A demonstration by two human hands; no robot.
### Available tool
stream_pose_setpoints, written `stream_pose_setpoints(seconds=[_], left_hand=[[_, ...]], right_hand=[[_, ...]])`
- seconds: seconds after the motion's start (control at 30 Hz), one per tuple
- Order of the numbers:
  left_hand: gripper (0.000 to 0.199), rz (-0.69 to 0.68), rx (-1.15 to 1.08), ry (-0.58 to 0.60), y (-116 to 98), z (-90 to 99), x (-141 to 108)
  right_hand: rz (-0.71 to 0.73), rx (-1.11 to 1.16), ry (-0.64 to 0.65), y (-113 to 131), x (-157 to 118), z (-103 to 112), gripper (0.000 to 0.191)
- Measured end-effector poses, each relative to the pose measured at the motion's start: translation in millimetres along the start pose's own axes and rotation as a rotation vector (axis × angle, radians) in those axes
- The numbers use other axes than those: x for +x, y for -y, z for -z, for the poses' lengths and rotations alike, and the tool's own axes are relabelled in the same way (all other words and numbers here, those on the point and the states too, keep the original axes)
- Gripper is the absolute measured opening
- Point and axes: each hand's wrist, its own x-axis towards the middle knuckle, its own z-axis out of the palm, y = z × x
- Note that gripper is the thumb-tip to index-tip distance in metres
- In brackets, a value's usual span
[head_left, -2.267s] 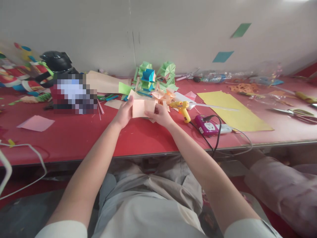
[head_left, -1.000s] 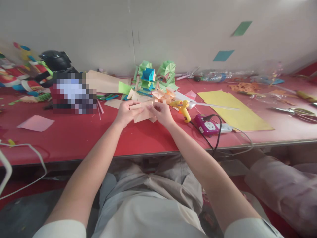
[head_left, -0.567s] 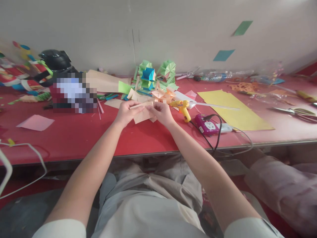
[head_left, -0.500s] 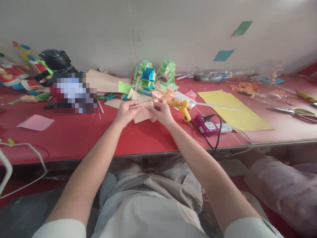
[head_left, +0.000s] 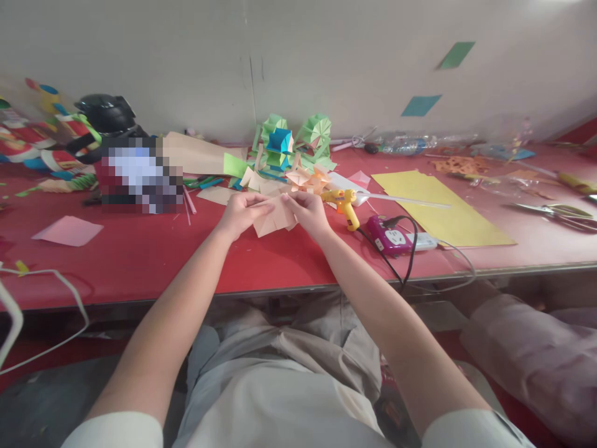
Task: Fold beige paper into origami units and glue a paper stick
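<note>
Between my hands is a piece of beige folded paper (head_left: 272, 224) with crease lines across it. My left hand (head_left: 240, 214) grips its left side, thumb lying on top. On the opposite side, my right hand (head_left: 308, 211) pinches the upper right edge between thumb and fingers. Just behind lie more beige paper pieces (head_left: 270, 185) and peach folded paper shapes (head_left: 310, 177). A yellow glue gun (head_left: 345, 206) rests to the right of my right hand. Farther back stand green and blue folded paper models (head_left: 280, 146).
On the red table (head_left: 275, 267), a purple power socket (head_left: 390, 236) with cables sits right of centre. Beyond it lie yellow paper (head_left: 448, 208) and scissors (head_left: 557, 213). Pink paper (head_left: 68, 230) is at left. A white cable (head_left: 69, 289) loops over the front edge. Another person's leg (head_left: 522, 354) shows at right.
The beige paper has tipped, so more of its face shows and its lower edge sits slightly nearer me. Both hands keep hold, with my thumbs shifted slightly.
</note>
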Motion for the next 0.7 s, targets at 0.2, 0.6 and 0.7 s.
stream_pose_setpoints(seconds=[0.2, 0.6, 0.7], left_hand=[[0.033, 0.029, -0.017, 0.052, 2.6, 1.5, -0.2], [0.034, 0.022, -0.065, -0.081, -0.5, 1.5, 2.1], [0.032, 0.049, -0.007, 0.008, 0.2, 1.9, 1.1]], right_hand=[[0.027, -0.025, 0.005, -0.9, 1.3, 1.9, 0.052], [0.018, -0.061, 0.071, -4.2, 1.8, 2.1, 0.047], [0.053, -0.138, 0.082, -4.2, 1.9, 3.2, 0.046]])
